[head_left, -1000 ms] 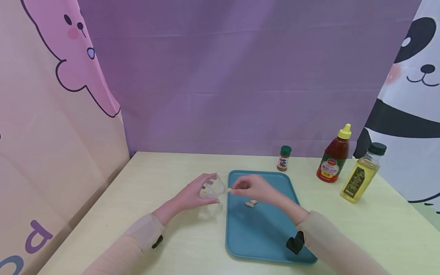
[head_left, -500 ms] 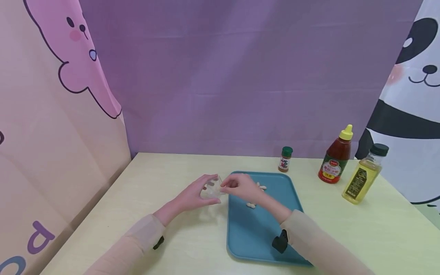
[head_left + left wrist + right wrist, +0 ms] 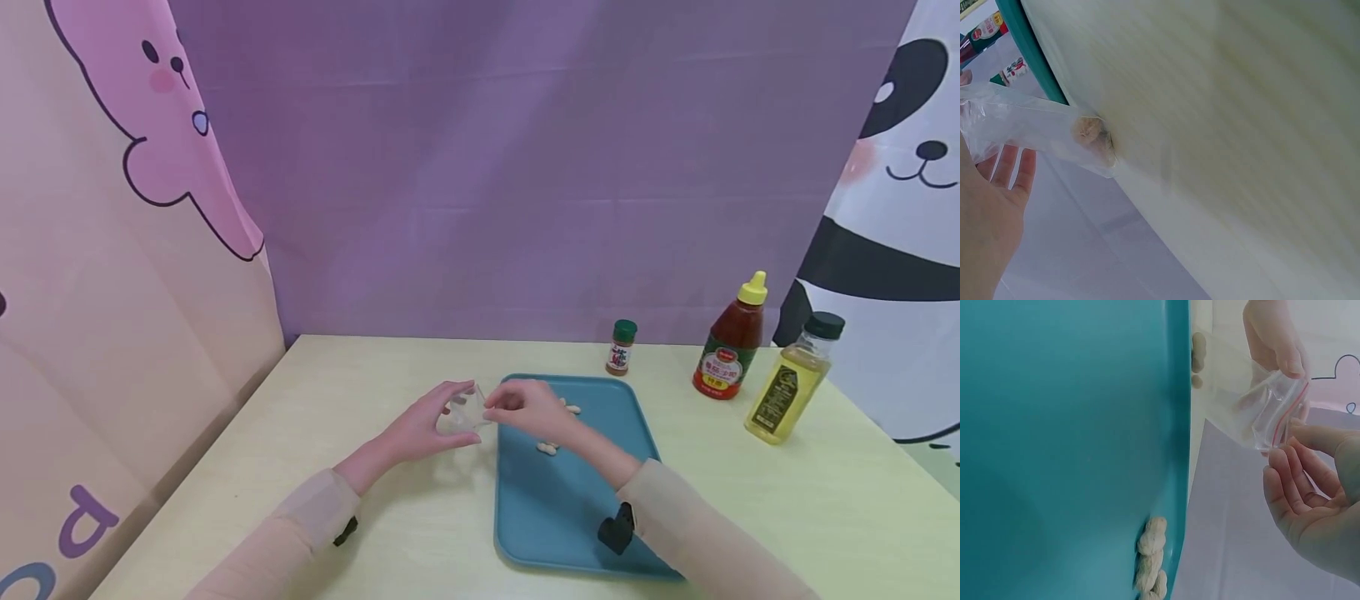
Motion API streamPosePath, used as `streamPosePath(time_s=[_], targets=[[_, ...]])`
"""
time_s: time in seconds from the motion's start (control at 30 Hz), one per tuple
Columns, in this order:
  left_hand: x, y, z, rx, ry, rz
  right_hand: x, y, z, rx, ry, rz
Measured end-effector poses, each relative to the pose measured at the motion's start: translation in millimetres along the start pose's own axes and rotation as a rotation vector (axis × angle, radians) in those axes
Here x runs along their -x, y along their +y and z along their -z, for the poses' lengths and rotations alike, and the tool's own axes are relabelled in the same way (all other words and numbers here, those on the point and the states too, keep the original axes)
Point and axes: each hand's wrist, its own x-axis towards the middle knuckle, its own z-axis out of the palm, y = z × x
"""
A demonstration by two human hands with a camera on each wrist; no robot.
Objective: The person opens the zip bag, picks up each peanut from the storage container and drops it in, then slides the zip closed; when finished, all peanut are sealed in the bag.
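Note:
A clear zip bag (image 3: 1229, 403) with a red line along its mouth is gripped by my left hand (image 3: 423, 425), left of the blue tray (image 3: 577, 500). Peanuts (image 3: 1090, 130) lie at the bag's bottom end in the left wrist view. My right hand (image 3: 536, 408) meets the bag's mouth, thumb and curled fingers (image 3: 1282, 459) right at its edge. No peanut shows at those fingertips, and I cannot tell whether they pinch the plastic. Several loose peanuts (image 3: 1150, 540) rest on the tray, partly screened by the right hand in the head view.
Behind the tray stands a small green-capped seasoning bottle (image 3: 620, 347). To its right are a ketchup bottle (image 3: 729, 342) with a yellow cap and a dark-capped bottle of yellow oil (image 3: 792, 383). A purple curtain (image 3: 450, 208) hangs behind the pale table (image 3: 360, 375).
My right hand has brought a peanut left to the bag's mouth; the peanut no longer shows in its fingers. Over the last half second the hand has barely shifted. My left hand stays put.

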Motion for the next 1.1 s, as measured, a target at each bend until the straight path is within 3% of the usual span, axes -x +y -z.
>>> streamPosePath(time_s=[0.27, 0.67, 1.1], targets=[[1.0, 0.8, -0.2, -0.011, -0.002, -0.004, 11.9, 5, 17, -0.013, 0.016, 0.004], [0.4, 0.9, -0.2, -0.023, 0.021, -0.015, 37.8, 32, 45, 0.004, 0.025, -0.100], [0.3, 1.0, -0.1, -0.016, 0.012, -0.015, 44.6, 59, 54, 0.124, 0.030, -0.167]])
